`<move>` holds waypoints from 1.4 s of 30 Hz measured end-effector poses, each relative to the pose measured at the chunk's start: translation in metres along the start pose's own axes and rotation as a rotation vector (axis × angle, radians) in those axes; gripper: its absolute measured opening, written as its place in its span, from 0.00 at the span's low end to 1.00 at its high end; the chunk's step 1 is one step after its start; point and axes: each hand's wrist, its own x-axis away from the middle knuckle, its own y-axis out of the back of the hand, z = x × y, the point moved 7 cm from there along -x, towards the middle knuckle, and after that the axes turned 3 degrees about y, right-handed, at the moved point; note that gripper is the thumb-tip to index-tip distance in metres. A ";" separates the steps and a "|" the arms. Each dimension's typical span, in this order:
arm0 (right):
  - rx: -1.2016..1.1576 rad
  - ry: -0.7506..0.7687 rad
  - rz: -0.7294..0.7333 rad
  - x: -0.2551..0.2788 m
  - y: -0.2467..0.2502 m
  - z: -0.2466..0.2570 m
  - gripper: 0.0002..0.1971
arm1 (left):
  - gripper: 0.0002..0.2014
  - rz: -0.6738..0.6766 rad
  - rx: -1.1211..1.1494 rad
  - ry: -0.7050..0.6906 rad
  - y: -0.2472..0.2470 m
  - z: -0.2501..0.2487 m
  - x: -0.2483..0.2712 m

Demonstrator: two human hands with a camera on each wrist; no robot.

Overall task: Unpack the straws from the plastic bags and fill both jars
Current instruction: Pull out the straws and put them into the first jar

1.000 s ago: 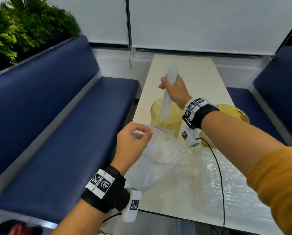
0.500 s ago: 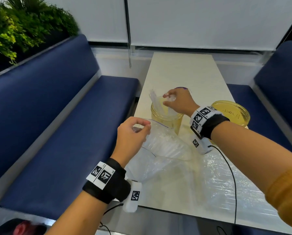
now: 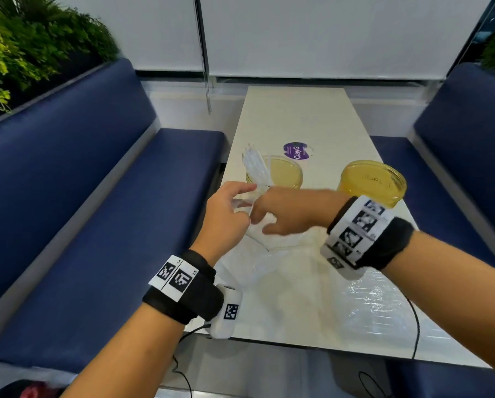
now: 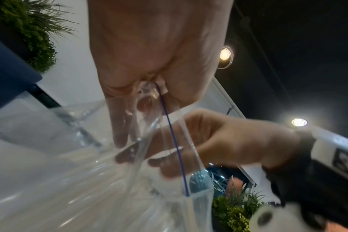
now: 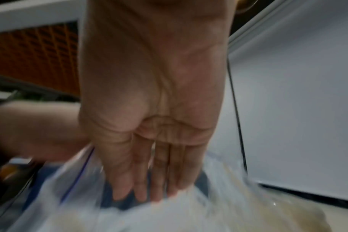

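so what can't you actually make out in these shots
- Straws left inside the clear plastic zip bag: head view, both hands cover its mouth; wrist views blurred.
- Right hand fingertips: motion blur, contact unclear.
- Handwriting on the right yellow-tinted glass jar: too small.
- Second bag: glare hides contents.

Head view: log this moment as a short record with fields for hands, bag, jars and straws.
left hand: pinches the rim of the clear zip-top plastic bag, holding it open
right hand: fingers straight, reaching into the bag mouth, holding nothing
left glass jar: holds a few clear wrapped straws leaning left
right glass jar: no straws visible
table: white, bears both jars and the bag
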 end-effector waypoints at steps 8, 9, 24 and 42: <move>0.542 0.008 0.051 -0.010 -0.055 -0.004 0.34 | 0.32 0.048 -0.109 -0.065 -0.002 -0.007 0.002; 0.541 -0.005 0.068 -0.007 -0.057 -0.006 0.32 | 0.32 0.045 -0.118 -0.070 -0.002 -0.007 0.002; 0.160 -0.179 0.218 0.018 -0.007 -0.020 0.08 | 0.40 0.161 -0.219 -0.039 -0.030 0.000 0.012; -0.833 0.046 -0.883 0.034 0.060 0.009 0.12 | 0.14 -0.141 -0.060 -0.029 -0.047 0.006 0.006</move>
